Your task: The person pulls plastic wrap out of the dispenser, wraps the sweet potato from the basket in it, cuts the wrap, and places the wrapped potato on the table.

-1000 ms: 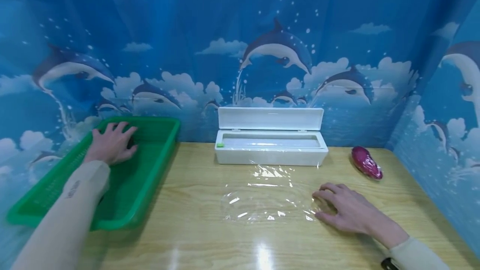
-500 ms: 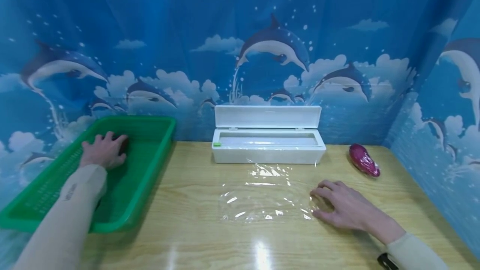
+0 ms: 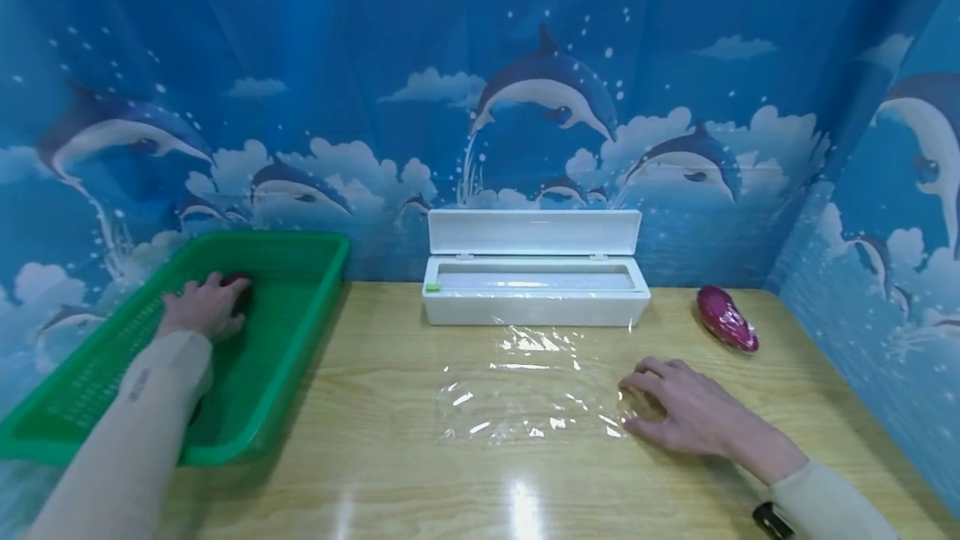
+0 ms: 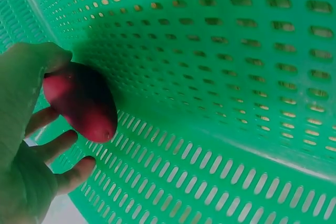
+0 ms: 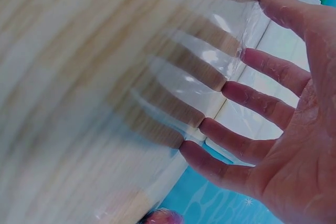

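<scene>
L hand (image 3: pixel 197 312), left of frame, has thumb and fingers curled round a dark-red veg (image 4: pixel 83 102) inside a green basket (image 3: pixel 296 365). R hand (image 3: pixel 686 413), lower right — fingers spread apart, tips at the right edge of clear film (image 3: pixel 517 394) on the wood surface (image 3: pixel 420 498). Ctr: film meets an open white box (image 3: pixel 536 312); wrapped purple veg (image 3: pixel 726 320) lies nr right edge.

The right hand (image 5: pixel 302 129) rests its fingertips (image 5: pixel 192 151) on the wood-grained table (image 5: pixel 68 72) by glossy clear film (image 5: pixel 245 34).
</scene>
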